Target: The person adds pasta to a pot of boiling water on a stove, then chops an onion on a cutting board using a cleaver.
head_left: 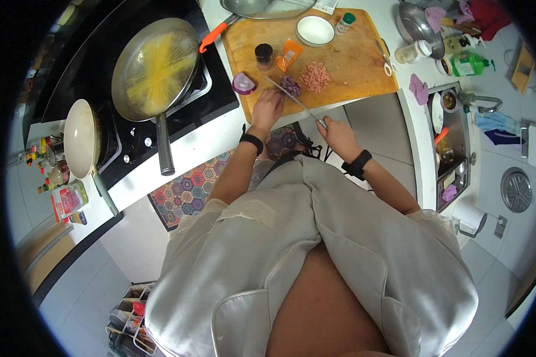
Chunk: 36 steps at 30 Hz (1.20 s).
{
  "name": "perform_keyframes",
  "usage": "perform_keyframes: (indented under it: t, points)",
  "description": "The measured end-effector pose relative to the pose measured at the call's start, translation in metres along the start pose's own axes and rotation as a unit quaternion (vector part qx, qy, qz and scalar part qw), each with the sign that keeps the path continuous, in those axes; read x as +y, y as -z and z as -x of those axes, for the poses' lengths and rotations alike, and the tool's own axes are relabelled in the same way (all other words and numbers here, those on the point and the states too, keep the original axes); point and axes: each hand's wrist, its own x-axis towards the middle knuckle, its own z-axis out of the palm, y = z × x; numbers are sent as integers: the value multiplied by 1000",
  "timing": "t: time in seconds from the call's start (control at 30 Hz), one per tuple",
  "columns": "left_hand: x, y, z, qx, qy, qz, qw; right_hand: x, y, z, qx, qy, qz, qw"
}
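Head view, looking straight down on a person at a kitchen counter. Right hand (337,134), with a black band at the wrist, is closed in a fist round the handle of a long knife (293,99); the blade runs up and to the left across the wooden cutting board (357,65), and its tip lies at a small heap of chopped purple onion (290,85). Left hand (267,107), also with a black wrist band, rests on the near edge of the board just beside that heap, fingers curled and held together, their tips pointing toward the blade; whether they press the onion itself cannot be told. Half a red onion (243,84) sits at the board's left edge, partly over the rim. Right of the chopped onion lies a heap of diced pink meat (314,77), near it but apart. Farther back on the board stand a small dark-lidded jar (264,55), an orange sachet (289,55), a white bowl (315,30) and a green-capped shaker (345,22). Left of the board, on the black hob (95,71), a steel frying pan (155,68) holds yellow spaghetti in water, its handle pointing toward the person; a cream-coloured pan (80,140) stands nearer the left rim. At the right, a sink (455,149) holds dishes, with a green bottle (471,63) behind it.
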Motion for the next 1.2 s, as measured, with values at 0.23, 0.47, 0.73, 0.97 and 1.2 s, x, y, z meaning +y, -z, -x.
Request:
perform_keyframes:
  t: [0.23, 0.47, 0.73, 0.97, 1.2]
  points:
    - [-5, 1, 7, -39, 16, 0, 999, -9, 28, 9, -16, 16, -3, 1000]
    - [-3, -1, 4, 1, -4, 4, 1000, 0, -4, -6, -5, 6, -2, 1000]
    - [-1, 0, 6, -8, 6, -1, 1000, -9, 20, 2, -34, 15, 12, 999]
    - [-3, -4, 6, -9, 8, -11, 1000, -3, -3, -10, 0, 25, -5, 1000]
    - [-1, -3, 8, 11, 8, -4, 1000, -10, 21, 0, -5, 35, 3, 999]
